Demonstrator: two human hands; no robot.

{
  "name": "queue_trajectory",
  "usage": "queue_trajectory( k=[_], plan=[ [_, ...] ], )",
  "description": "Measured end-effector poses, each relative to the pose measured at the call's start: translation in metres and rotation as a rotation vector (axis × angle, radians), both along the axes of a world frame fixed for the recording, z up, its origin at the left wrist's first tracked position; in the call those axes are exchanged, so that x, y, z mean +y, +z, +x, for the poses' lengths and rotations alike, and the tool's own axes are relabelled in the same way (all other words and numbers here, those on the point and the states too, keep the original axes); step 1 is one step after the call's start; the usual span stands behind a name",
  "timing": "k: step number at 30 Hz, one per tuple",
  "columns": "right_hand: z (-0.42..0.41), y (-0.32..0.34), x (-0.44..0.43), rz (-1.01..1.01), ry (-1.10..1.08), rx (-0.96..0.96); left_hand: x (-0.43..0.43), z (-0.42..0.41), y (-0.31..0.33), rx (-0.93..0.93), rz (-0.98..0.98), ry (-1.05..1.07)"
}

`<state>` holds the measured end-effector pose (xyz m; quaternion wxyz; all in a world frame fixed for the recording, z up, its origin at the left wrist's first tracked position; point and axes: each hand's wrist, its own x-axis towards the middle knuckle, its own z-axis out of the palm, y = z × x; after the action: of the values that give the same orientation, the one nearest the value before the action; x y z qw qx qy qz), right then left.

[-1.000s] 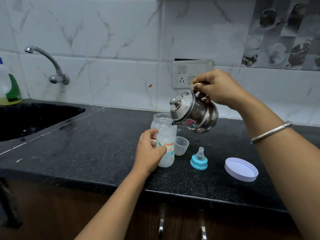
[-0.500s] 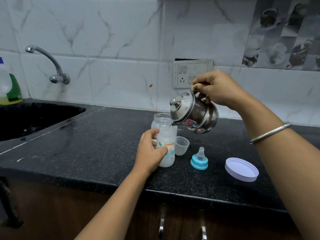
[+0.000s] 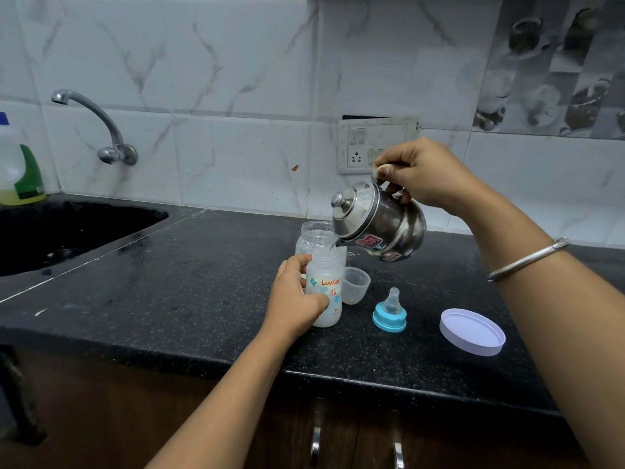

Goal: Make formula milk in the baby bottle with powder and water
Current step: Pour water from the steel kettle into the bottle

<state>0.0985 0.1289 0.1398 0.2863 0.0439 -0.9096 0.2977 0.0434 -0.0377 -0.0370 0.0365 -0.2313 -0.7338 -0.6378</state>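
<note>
Jug (image 3: pixel 17 170) of yellowish liquid stands at the far left edge, beside a black sink (image 3: pixel 67 231), with a curved tap (image 3: pixel 98 126) on the marble-tiled wall above. To the right runs a black speckled counter (image 3: pixel 203 282). Near its middle the left hand (image 3: pixel 294 299) wraps fingers and thumb round a baby bottle (image 3: pixel 326 292). This stands upright on the counter, open at the top and cloudy white for most of its height. A clear jar (image 3: pixel 314 233) stands just behind it. A steel kettle (image 3: pixel 382 225), lid on, is tilted with its spout down over the bottle's mouth, and a thin stream of water falls from the spout into the bottle. Just right of the bottle sits a small clear cup (image 3: pixel 355 286). Further right a teat (image 3: pixel 389 313) in a blue ring stands upright, and beyond it a white lid (image 3: pixel 471 331) lies flat on the counter. Above, the right hand (image 3: pixel 426 174) clasps the kettle's handle with curled fingers, in front of a switchboard (image 3: pixel 375 143) on the wall. A silver bangle (image 3: pixel 527 258) circles that forearm
</note>
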Motion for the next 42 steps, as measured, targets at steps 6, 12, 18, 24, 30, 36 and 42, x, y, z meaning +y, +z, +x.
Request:
queue_trajectory(
  k=[6,12,18,24,30,36,42],
  plan=[
    [0.0010,-0.0002,-0.0023,0.009,0.001,-0.001,0.0001,0.0010,0.0005,-0.006,0.001,-0.004],
    [0.0011,0.0007,-0.0020,0.011,0.002,0.000,-0.0002,0.0010,0.0008,-0.002,-0.002,-0.002],
    [0.0008,0.0006,-0.0005,0.002,-0.005,-0.003,-0.0004,0.0004,-0.0002,0.000,0.001,-0.002],
    [0.0011,-0.0019,-0.0002,0.006,-0.011,-0.009,-0.0004,0.0021,0.0010,0.000,0.002,-0.004],
    [0.0019,-0.0013,-0.0037,0.015,-0.010,-0.010,-0.0007,0.0019,0.0013,0.002,0.004,-0.003],
    [0.0027,-0.0016,-0.0055,0.027,-0.013,-0.006,-0.0001,0.0008,0.0005,0.008,0.009,-0.003],
    [0.0022,-0.0023,-0.0051,0.020,-0.014,0.000,0.0000,0.0005,-0.0001,0.006,0.010,-0.010]
  ],
)
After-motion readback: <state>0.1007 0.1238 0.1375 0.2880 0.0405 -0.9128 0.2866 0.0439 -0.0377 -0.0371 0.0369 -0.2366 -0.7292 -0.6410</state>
